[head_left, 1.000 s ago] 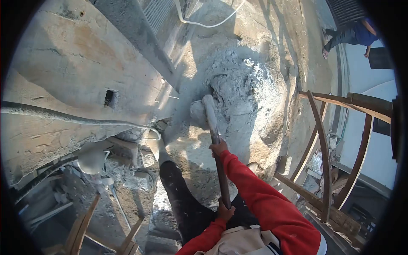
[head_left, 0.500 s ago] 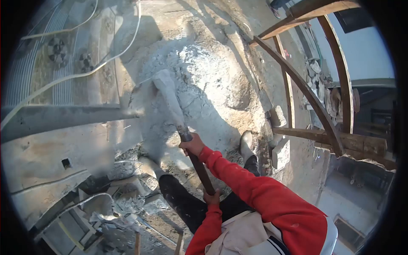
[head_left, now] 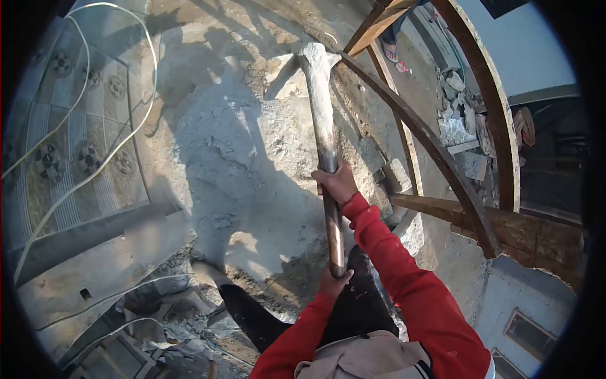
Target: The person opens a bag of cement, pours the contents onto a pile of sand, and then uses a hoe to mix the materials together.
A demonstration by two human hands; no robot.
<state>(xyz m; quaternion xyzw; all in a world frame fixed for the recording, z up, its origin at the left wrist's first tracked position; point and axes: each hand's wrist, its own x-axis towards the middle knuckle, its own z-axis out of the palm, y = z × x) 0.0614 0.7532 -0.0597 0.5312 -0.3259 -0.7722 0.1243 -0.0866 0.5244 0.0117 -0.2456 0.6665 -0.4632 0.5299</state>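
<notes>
The person holds the hoe [head_left: 325, 126] with hands spread for leverage: right hand [head_left: 338, 183] clenched mid-shaft, left hand [head_left: 332, 282] closed round the butt. Its caked blade hangs over the mortar heap's [head_left: 252, 164] far edge, near the wooden frame [head_left: 442, 161]

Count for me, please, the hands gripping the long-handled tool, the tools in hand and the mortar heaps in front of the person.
Hands: 2, the left hand low on the shaft and the right hand higher up
Tools: 1, the long-handled tool
Heaps: 1, the mortar heap
Total: 4
</notes>
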